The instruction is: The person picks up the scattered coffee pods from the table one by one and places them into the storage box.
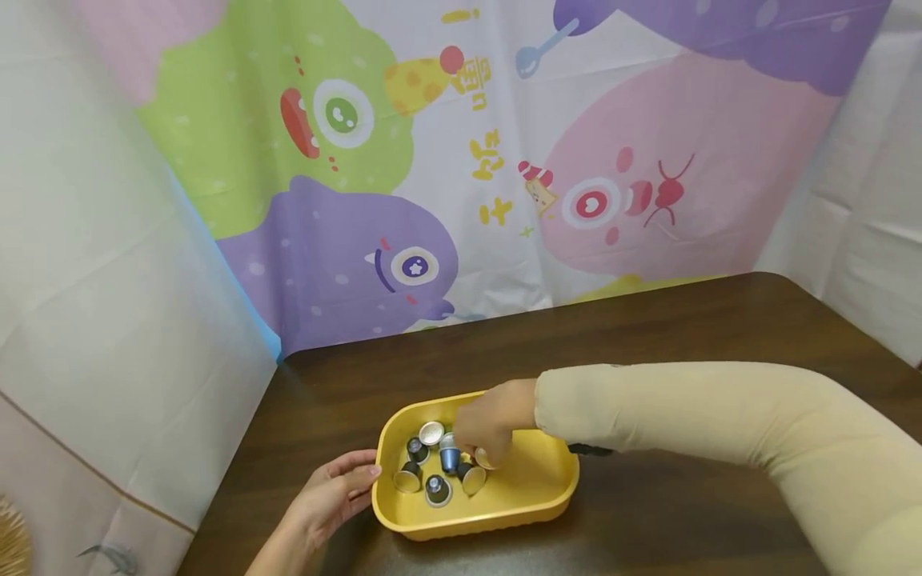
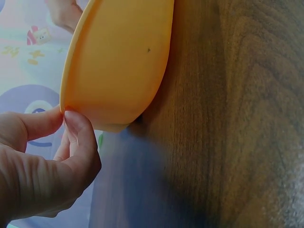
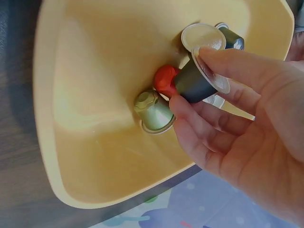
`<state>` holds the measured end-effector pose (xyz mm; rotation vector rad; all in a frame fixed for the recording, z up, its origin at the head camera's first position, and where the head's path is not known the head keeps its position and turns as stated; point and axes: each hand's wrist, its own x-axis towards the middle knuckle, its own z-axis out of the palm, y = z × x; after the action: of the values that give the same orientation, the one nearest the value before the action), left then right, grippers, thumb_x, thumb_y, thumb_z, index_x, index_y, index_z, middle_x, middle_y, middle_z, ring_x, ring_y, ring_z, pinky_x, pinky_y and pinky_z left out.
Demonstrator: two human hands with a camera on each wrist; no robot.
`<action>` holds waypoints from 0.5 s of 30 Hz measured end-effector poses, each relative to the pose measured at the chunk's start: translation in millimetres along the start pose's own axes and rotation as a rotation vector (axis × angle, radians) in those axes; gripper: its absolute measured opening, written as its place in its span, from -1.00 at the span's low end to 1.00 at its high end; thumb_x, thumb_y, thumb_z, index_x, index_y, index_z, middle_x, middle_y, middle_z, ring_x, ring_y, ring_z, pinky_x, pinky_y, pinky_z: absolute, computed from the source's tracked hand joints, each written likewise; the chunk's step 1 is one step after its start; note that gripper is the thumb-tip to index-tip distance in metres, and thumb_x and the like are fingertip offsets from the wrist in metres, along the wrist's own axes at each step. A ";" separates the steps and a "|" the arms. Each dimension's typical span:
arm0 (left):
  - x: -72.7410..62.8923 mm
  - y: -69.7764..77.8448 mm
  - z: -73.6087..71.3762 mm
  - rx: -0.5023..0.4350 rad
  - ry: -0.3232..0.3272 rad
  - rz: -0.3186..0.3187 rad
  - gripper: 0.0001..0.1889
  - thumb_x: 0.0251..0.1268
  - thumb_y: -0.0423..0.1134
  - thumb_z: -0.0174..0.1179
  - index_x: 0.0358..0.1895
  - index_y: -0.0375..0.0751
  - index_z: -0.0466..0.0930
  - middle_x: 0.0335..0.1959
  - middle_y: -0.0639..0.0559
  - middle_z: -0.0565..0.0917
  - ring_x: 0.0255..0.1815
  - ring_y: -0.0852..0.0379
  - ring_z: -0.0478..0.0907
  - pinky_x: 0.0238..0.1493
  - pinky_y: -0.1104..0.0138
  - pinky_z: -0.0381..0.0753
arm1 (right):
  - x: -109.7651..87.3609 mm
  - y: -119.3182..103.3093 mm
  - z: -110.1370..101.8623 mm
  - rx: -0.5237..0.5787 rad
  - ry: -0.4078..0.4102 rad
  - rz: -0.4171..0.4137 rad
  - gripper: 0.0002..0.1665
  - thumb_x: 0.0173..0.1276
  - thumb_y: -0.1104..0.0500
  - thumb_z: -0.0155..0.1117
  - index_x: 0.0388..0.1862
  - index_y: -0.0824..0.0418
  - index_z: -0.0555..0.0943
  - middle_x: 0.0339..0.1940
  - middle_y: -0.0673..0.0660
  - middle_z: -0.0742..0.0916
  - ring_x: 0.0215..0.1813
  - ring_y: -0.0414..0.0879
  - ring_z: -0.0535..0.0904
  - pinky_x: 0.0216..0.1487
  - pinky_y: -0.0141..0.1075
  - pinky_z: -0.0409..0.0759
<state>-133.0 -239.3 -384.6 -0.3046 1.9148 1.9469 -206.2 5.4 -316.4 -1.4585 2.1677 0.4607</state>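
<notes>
At the left end of a yellow plastic tray (image 1: 533,480), my left hand (image 1: 327,496) pinches the rim between thumb and fingers. My right hand (image 1: 490,420) reaches down inside the tray. In the right wrist view its thumb and fingers pinch a dark coffee capsule (image 3: 192,85), tilted, with its lid towards the thumb. Just beyond lie a red capsule (image 3: 165,80) and a green capsule (image 3: 154,112). A blue capsule (image 1: 450,458) lies beside the right hand, with several dark capsules and a pale-lidded capsule (image 1: 431,434) to its left.
The tray stands on a dark wooden table (image 1: 684,344). Behind the table hangs a curtain (image 1: 497,264) printed with cartoon monsters. White cloth (image 1: 94,280) hangs at the left side. My right sleeve (image 1: 663,408) crosses over the tray's right end.
</notes>
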 end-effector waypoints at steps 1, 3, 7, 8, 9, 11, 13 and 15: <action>0.0 -0.3 0.3 0.000 0.000 -0.001 -0.71 0.31 -0.36 0.17 0.07 -0.26 0.48 -0.33 0.18 0.65 -0.25 0.29 0.62 -0.15 0.38 0.66 | 1.4 -0.3 -0.4 0.002 -0.008 -0.001 -0.55 0.17 0.35 0.11 -0.75 0.07 0.14 -0.73 -0.07 0.13 -0.64 -0.28 -0.07 -0.57 -0.46 -0.05; -0.4 -0.6 1.1 0.001 0.003 -0.003 -0.71 0.30 -0.36 0.17 0.07 -0.26 0.48 -0.33 0.18 0.65 -0.26 0.28 0.62 -0.16 0.38 0.66 | 4.1 -1.0 -0.3 -0.024 -0.013 0.004 -0.52 0.19 0.34 0.09 -0.77 0.06 0.12 -0.74 -0.07 0.12 -0.64 -0.28 -0.08 -0.58 -0.45 -0.07; -1.3 0.8 2.7 0.010 0.013 -0.002 -0.69 0.30 -0.36 0.17 0.09 -0.30 0.47 -0.33 0.17 0.65 -0.26 0.27 0.62 -0.16 0.38 0.66 | 8.0 -5.5 2.0 -0.101 -0.033 0.047 -0.54 0.26 0.29 0.07 -0.74 0.05 0.14 -0.71 -0.07 0.16 -0.61 -0.26 -0.01 -0.59 -0.44 -0.01; -1.4 1.4 3.0 0.014 0.018 -0.001 -0.68 0.30 -0.36 0.17 0.09 -0.31 0.46 -0.32 0.17 0.65 -0.25 0.27 0.62 -0.16 0.38 0.66 | 9.0 -6.9 3.0 -0.126 -0.034 0.052 -0.55 0.27 0.28 0.08 -0.74 0.04 0.17 -0.71 -0.08 0.19 -0.60 -0.26 0.03 -0.59 -0.45 0.02; -1.6 2.2 3.3 0.017 0.023 0.000 -0.67 0.30 -0.36 0.17 0.10 -0.32 0.45 -0.32 0.16 0.65 -0.25 0.27 0.62 -0.16 0.38 0.66 | 9.9 -8.2 3.8 -0.148 -0.034 0.057 -0.57 0.27 0.26 0.10 -0.72 0.04 0.20 -0.70 -0.08 0.23 -0.58 -0.26 0.07 -0.59 -0.45 0.06; -1.6 3.3 3.7 0.023 0.034 0.001 -0.66 0.29 -0.35 0.17 0.11 -0.34 0.44 -0.31 0.16 0.65 -0.25 0.27 0.61 -0.15 0.37 0.67 | 11.4 -11.1 5.7 -0.179 -0.028 0.077 -0.62 0.27 0.24 0.13 -0.69 0.03 0.26 -0.68 -0.09 0.28 -0.55 -0.25 0.13 -0.57 -0.45 0.11; -1.7 3.4 3.8 0.026 0.041 0.003 -0.64 0.29 -0.35 0.17 0.13 -0.36 0.43 -0.31 0.15 0.65 -0.25 0.27 0.61 -0.15 0.37 0.67 | 13.0 -13.2 7.8 -0.186 -0.009 0.096 -0.65 0.26 0.23 0.16 -0.66 0.04 0.29 -0.66 -0.09 0.32 -0.53 -0.24 0.17 -0.55 -0.44 0.14; -1.9 2.2 3.6 0.028 0.041 0.003 -0.63 0.30 -0.35 0.17 0.14 -0.37 0.42 -0.31 0.15 0.65 -0.25 0.27 0.61 -0.15 0.37 0.66 | 14.2 -15.1 10.1 -0.172 0.010 0.121 -0.64 0.25 0.21 0.20 -0.66 0.04 0.30 -0.66 -0.09 0.33 -0.53 -0.24 0.18 -0.55 -0.43 0.15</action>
<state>-131.8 -235.9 -381.7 -0.3364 1.9673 1.9279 -194.6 -5.8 -332.9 -1.4244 2.2809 0.6994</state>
